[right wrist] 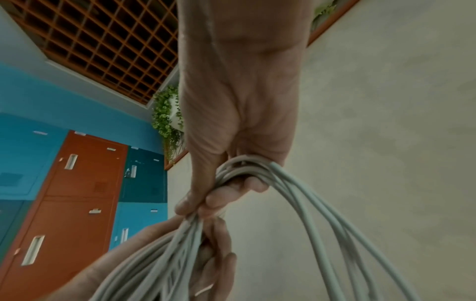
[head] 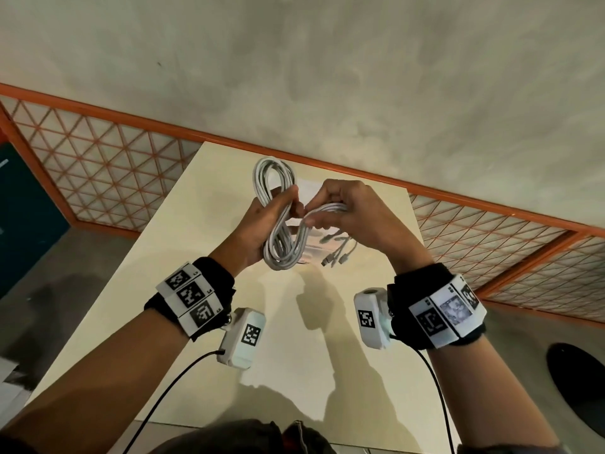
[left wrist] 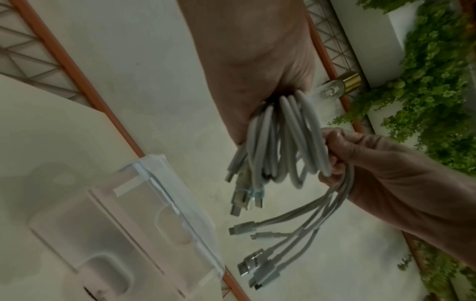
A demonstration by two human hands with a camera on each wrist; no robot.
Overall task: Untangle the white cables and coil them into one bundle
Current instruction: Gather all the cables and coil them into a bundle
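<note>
Above the cream table (head: pixel 209 290) I hold a figure-eight coil of white cables (head: pixel 273 255). My left hand (head: pixel 288 201) grips the coil at its waist, one loop standing above the fist and one hanging below. My right hand (head: pixel 316 219) curls round a group of strands just right of the left fist. In the left wrist view the loops (left wrist: pixel 285 138) hang from the left palm, and several plug ends (left wrist: pixel 248 262) dangle below the right hand (left wrist: pixel 360 158). In the right wrist view the right fingers (right wrist: pixel 247 183) wrap the strands (right wrist: pixel 304 213), with the left hand (right wrist: pixel 159 244) right below.
A clear plastic package (left wrist: pixel 115 234) lies on the table under the hands, near the far edge. An orange lattice railing (head: pixel 98 165) runs behind the table. Blue and red lockers (right wrist: pixel 77 183) stand off to the left.
</note>
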